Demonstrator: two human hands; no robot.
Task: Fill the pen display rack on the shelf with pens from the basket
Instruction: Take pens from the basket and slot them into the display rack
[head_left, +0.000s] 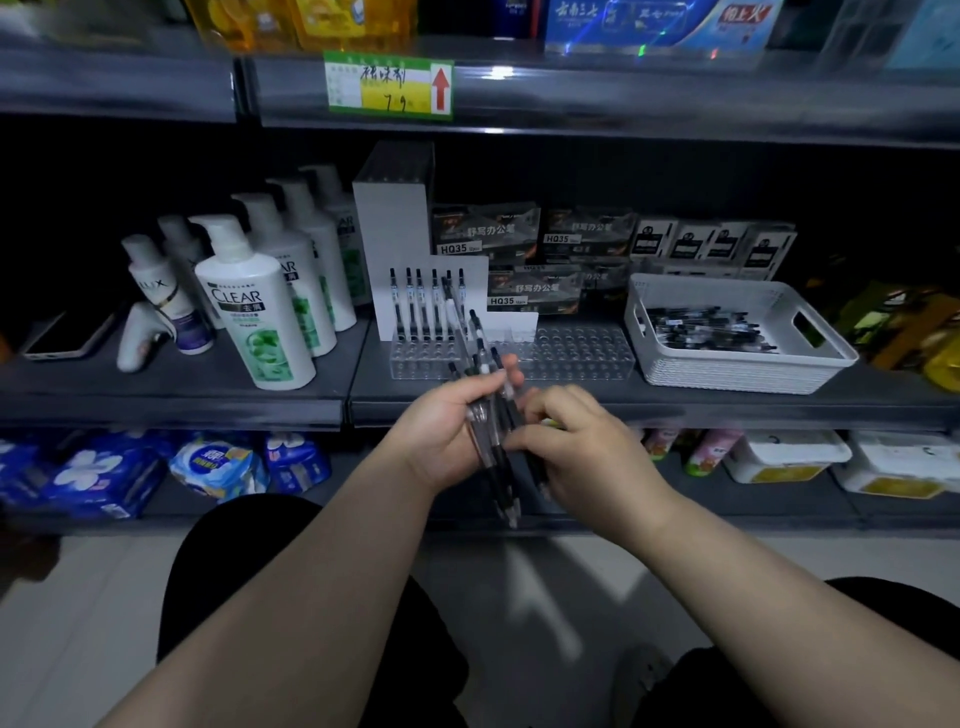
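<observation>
Close before me, my left hand (441, 431) grips a bundle of pens (491, 410) while my right hand (587, 441) pinches 1 of them. Beyond, on the shelf (675, 410), the white basket (727, 371) at right holds loose pens (701, 327). Just beside it, the clear rack (571, 358) carries upright pens (421, 306) at its left end.

Clear glossy plastic rack (571, 358); white ribbed plastic basket (737, 371); matt shelf (519, 405).
</observation>
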